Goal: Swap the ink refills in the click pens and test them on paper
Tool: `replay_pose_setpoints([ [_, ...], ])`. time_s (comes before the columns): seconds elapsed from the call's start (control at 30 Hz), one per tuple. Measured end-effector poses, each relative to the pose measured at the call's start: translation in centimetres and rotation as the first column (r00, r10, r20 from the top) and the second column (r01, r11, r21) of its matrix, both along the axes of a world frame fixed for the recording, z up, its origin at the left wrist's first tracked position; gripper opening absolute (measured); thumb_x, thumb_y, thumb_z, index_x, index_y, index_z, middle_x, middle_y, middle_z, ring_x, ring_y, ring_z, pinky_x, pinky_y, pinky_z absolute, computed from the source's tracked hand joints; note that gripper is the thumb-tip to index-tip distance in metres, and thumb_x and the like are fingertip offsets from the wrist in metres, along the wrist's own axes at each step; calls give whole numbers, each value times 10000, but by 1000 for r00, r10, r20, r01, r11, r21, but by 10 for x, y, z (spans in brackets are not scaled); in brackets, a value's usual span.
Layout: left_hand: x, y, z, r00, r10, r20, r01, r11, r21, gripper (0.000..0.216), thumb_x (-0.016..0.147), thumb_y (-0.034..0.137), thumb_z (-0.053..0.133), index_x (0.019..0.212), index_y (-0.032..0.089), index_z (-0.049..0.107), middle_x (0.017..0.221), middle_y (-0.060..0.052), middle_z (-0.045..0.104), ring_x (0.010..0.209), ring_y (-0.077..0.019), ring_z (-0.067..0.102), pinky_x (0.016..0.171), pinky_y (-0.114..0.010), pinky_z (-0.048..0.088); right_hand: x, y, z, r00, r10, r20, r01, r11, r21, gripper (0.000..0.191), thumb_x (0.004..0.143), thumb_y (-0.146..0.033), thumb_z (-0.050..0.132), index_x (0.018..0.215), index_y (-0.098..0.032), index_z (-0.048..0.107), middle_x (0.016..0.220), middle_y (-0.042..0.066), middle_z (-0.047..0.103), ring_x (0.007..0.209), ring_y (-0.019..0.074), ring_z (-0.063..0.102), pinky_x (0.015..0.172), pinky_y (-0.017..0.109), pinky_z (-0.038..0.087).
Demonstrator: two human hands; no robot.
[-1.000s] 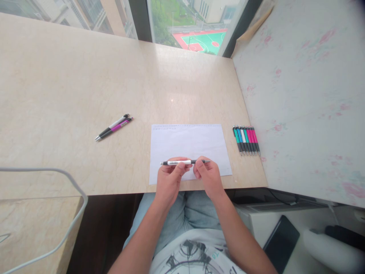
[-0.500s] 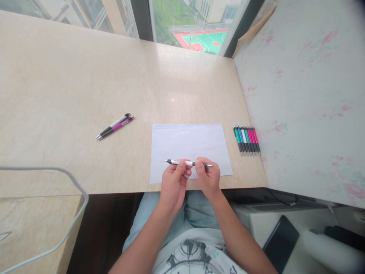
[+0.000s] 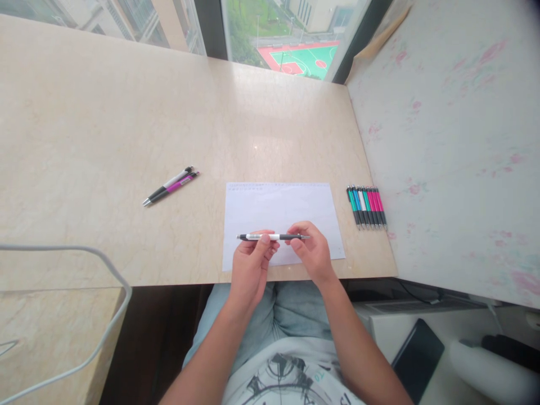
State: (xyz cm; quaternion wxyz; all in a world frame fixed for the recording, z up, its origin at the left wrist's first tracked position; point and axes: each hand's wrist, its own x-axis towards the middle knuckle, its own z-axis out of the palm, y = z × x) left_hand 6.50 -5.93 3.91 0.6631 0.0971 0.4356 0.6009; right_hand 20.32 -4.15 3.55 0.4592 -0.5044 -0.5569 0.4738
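A white pen (image 3: 276, 237) with a black grip and silver tip lies level above the near part of a paper sheet (image 3: 278, 208). My left hand (image 3: 253, 259) pinches its barrel between thumb and fingers, the clicker end pointing left. Around the tip end, my right hand (image 3: 311, 251) has its thumb and fingers parted, with the fingertips behind the dark grip. Whether those fingers touch the pen I cannot tell. Small rows of writing run along the sheet's far edge.
Two pens, one white (image 3: 174, 181) and one purple (image 3: 179, 184), lie together at left. Several coloured pens (image 3: 367, 208) stand side by side near the papered wall (image 3: 447, 152). A grey cable (image 3: 107, 264) loops at the lower left. A dark flat device (image 3: 418, 357) rests at lower right.
My right thumb and fingers have loosened from the pen's grip and spread apart. My left hand has shifted slightly left with the pen, which now lies more level.
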Motion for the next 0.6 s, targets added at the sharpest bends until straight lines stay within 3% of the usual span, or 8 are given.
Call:
replay_pose_setpoints([
  [0.1, -1, 0, -2, 1000, -9, -25, 9, 1000, 2, 181, 763, 290, 773, 859, 140, 740, 759, -29, 683, 685, -97, 630, 696, -222, 495, 3, 1, -1, 1000, -7, 23, 9, 998, -63, 196, 902, -378, 591, 817, -205, 627, 733, 10, 633, 671, 143, 617, 623, 268, 506],
  [0.2, -1, 1, -2, 999, -14, -29, 14, 1000, -7, 192, 758, 301, 777, 864, 144, 742, 742, -28, 684, 687, -99, 632, 701, -223, 489, 7, 1, 1, 1000, 7, 29, -6, 1000, -26, 140, 860, -345, 649, 919, -218, 638, 881, 37, 667, 810, 169, 641, 659, 274, 514],
  [0.3, -1, 1, -3, 999, -16, -32, 16, 1000, -3, 195, 758, 306, 777, 862, 146, 742, 735, -27, 684, 683, -99, 629, 701, -226, 485, 10, 2, 4, 998, 63, 15, -62, 997, -43, 230, 841, -350, 670, 1028, -230, 610, 984, 54, 674, 893, 184, 640, 646, 263, 507],
  [0.37, -1, 1, -4, 999, -22, -42, 22, 1000, -1, 200, 751, 308, 783, 859, 144, 744, 735, -30, 688, 681, -100, 627, 695, -225, 483, 11, 2, 4, 998, 62, 31, -58, 993, -98, 185, 884, -387, 616, 942, -212, 620, 847, 35, 676, 772, 163, 637, 611, 258, 492],
  [0.47, -1, 1, -6, 998, -29, -55, 29, 1000, 0, 206, 746, 311, 788, 860, 144, 746, 742, -34, 693, 686, -100, 627, 690, -220, 483, 12, 2, 2, 994, 40, 104, -26, 991, -130, 270, 922, -408, 557, 766, -195, 617, 665, 5, 626, 628, 137, 590, 605, 266, 482],
  [0.57, -2, 1, -9, 999, -18, -50, 19, 1000, 9, 193, 756, 298, 780, 871, 147, 746, 748, -27, 687, 691, -95, 629, 700, -216, 488, 14, 1, 1, 993, 46, 107, -39, 997, -66, 169, 859, -374, 650, 906, -213, 637, 870, 36, 676, 793, 165, 628, 638, 265, 496],
  [0.6, -2, 1, -9, 999, -15, -48, 15, 1000, 12, 188, 760, 293, 777, 872, 146, 745, 750, -25, 686, 689, -93, 629, 701, -215, 490, 14, 1, 2, 994, 53, 92, -48, 997, -58, 212, 833, -369, 681, 979, -224, 626, 949, 46, 677, 866, 179, 632, 633, 258, 497],
])
